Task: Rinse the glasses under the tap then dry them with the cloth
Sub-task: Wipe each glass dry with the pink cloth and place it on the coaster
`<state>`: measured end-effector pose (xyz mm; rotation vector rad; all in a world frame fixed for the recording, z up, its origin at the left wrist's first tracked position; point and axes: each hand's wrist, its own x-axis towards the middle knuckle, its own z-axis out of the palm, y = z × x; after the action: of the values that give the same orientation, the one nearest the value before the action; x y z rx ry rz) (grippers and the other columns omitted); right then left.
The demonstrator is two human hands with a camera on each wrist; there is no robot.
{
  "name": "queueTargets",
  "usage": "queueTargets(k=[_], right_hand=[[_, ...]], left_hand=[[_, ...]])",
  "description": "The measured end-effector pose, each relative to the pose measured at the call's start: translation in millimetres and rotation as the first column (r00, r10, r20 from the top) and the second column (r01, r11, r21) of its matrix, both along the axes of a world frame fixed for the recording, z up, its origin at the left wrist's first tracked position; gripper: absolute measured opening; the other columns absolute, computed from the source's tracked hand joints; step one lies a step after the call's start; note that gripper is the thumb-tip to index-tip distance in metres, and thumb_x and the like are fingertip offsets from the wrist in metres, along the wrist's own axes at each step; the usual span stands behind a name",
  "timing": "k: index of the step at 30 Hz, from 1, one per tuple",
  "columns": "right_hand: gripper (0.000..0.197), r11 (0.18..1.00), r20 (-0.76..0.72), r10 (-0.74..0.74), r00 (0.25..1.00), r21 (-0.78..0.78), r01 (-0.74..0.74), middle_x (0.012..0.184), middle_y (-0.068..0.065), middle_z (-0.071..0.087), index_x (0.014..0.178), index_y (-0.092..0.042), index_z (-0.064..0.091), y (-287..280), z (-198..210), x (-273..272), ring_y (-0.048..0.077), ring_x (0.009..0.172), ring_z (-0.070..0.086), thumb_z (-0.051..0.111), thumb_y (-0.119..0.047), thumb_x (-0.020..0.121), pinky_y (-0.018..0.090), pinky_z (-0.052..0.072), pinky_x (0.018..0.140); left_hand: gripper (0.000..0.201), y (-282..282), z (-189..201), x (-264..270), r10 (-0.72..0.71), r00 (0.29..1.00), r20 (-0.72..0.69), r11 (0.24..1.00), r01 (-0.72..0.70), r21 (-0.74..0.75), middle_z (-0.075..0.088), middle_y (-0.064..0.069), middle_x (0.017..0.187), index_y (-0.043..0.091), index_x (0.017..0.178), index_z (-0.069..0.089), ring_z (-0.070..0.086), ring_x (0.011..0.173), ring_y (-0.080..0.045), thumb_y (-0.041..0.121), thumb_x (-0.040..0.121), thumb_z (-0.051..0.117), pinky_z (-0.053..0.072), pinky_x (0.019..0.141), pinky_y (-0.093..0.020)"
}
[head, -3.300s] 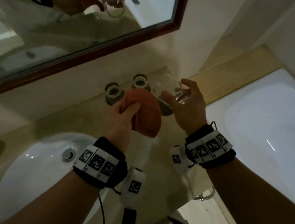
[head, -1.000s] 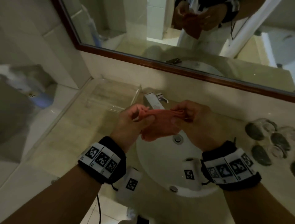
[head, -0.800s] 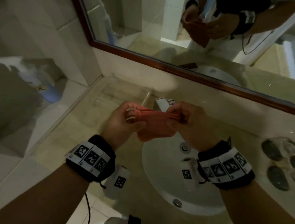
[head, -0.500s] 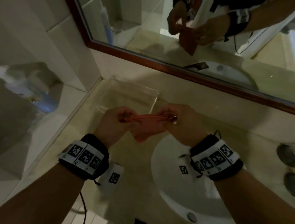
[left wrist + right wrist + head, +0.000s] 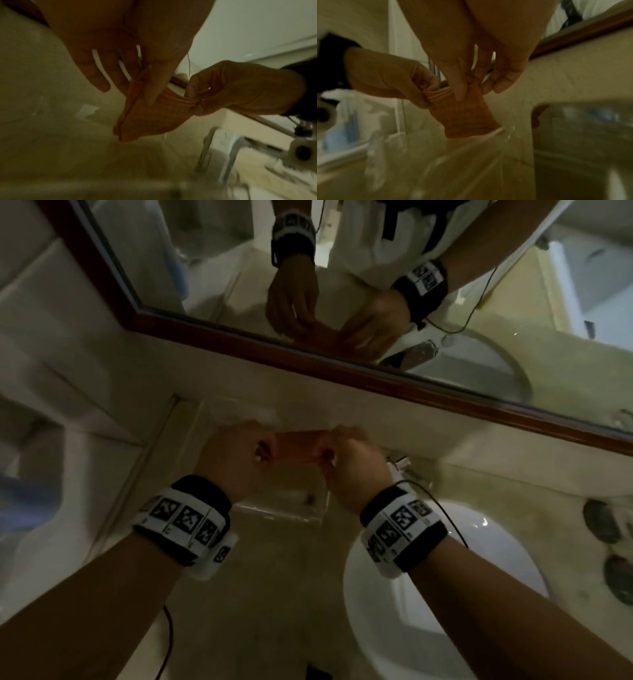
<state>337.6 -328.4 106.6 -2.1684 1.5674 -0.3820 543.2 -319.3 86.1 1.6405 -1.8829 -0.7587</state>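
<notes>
Folded orange cloth, stretched between both hands above a clear plastic tray on the beige stone surface. The left hand and right hand each pinch one end between thumb and fingers. White basin at right; upturned glasses just beyond it.

A bathroom: a white basin set in a stone counter beneath a wood-framed mirror.
</notes>
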Motion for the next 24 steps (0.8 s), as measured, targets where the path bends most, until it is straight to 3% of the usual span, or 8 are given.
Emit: queueTargets(k=[3, 5, 7, 11, 14, 17, 21, 24], right_hand=[[0.017, 0.983, -0.12, 0.095, 0.988, 0.166, -0.075, 0.104, 0.003, 0.068, 0.099, -0.019, 0.073, 18, -23, 4, 0.028, 0.106, 0.055, 0.059, -0.011, 0.092, 0.041, 0.048, 0.09], [0.021, 0.967, -0.22, 0.174, 0.96, 0.222, -0.124, 0.111, 0.001, 0.067, 0.108, -0.024, 0.073, 32, -32, 7, 0.029, 0.116, 0.052, 0.057, -0.018, 0.095, 0.045, 0.039, 0.103], [0.022, 0.966, -0.282, 0.202, 0.938, 0.215, -0.143, 0.113, -0.001, 0.067, 0.108, -0.025, 0.073, 44, -37, 6, 0.03, 0.124, 0.048, 0.055, -0.023, 0.096, 0.052, 0.026, 0.111], [0.024, 0.964, -0.306, 0.211, 0.929, 0.224, -0.145, 0.113, -0.002, 0.067, 0.103, -0.025, 0.07, 55, -34, 5, 0.027, 0.128, 0.049, 0.049, -0.036, 0.097, 0.064, 0.018, 0.113], [0.031, 0.944, -0.316, 0.264, 0.911, 0.279, -0.177, 0.124, 0.001, 0.065, 0.12, -0.025, 0.062, 58, -27, 9, 0.027, 0.13, 0.05, 0.047, -0.041, 0.099, 0.069, 0.012, 0.115], [0.042, 0.921, -0.373, 0.321, 0.871, 0.339, -0.194, 0.134, 0.003, 0.062, 0.133, -0.023, 0.052, 61, -21, 9, 0.027, 0.132, 0.05, 0.049, -0.047, 0.098, 0.07, 0.004, 0.116], [0.054, 0.898, -0.366, 0.348, 0.863, 0.395, -0.195, 0.152, 0.003, 0.045, 0.146, -0.02, 0.04, 81, 2, -2, 0.023, 0.145, 0.034, 0.046, -0.049, 0.1, 0.066, -0.002, 0.119], [0.053, 0.948, -0.307, 0.242, 0.92, 0.278, -0.157, 0.144, 0.005, 0.052, 0.145, -0.02, 0.045, 106, 28, -23, 0.027, 0.137, 0.042, 0.043, -0.05, 0.101, 0.058, 0.012, 0.12]], left_hand=[[0.02, 9, -27, 3, -0.112, 0.976, 0.187, 0.976, 0.073, 0.207, 0.071, 0.001, 0.096, 0.024, 0.087, 0.073, 0.066, 0.084, -0.021, 0.005, 0.081, 0.073, 0.051, 0.072, -0.027], [0.013, 16, -32, 2, -0.187, 0.947, 0.262, 0.948, 0.104, 0.301, 0.07, 0.003, 0.098, 0.024, 0.09, 0.075, 0.064, 0.086, -0.019, 0.013, 0.084, 0.07, 0.053, 0.075, -0.031], [0.014, 20, -33, -1, -0.194, 0.933, 0.303, 0.95, 0.101, 0.295, 0.069, 0.005, 0.096, 0.023, 0.089, 0.077, 0.063, 0.086, -0.019, 0.022, 0.087, 0.063, 0.051, 0.076, -0.031], [0.044, 23, -35, -8, -0.244, 0.861, 0.447, 0.948, 0.113, 0.298, 0.069, 0.003, 0.096, 0.022, 0.083, 0.077, 0.06, 0.088, -0.02, 0.041, 0.078, 0.037, 0.039, 0.076, -0.03], [0.039, 27, -32, -15, -0.27, 0.756, 0.597, 0.94, 0.072, 0.333, 0.063, 0.005, 0.099, 0.026, 0.089, 0.074, 0.056, 0.096, -0.019, 0.048, 0.088, 0.042, 0.035, 0.084, -0.033], [0.034, 35, -27, -25, -0.265, 0.704, 0.659, 0.938, 0.029, 0.346, 0.063, 0.005, 0.107, 0.029, 0.095, 0.071, 0.057, 0.099, -0.018, 0.051, 0.089, 0.046, 0.037, 0.093, -0.037], [0.048, 56, -8, -37, -0.334, 0.667, 0.666, 0.9, 0.015, 0.436, 0.047, 0.006, 0.148, 0.036, 0.135, 0.053, 0.044, 0.134, -0.018, 0.056, 0.094, 0.04, 0.024, 0.116, -0.045], [0.048, 74, 23, -54, -0.268, 0.735, 0.622, 0.939, 0.057, 0.338, 0.05, 0.004, 0.147, 0.033, 0.139, 0.052, 0.052, 0.13, -0.02, 0.05, 0.095, 0.046, 0.041, 0.108, -0.039]])
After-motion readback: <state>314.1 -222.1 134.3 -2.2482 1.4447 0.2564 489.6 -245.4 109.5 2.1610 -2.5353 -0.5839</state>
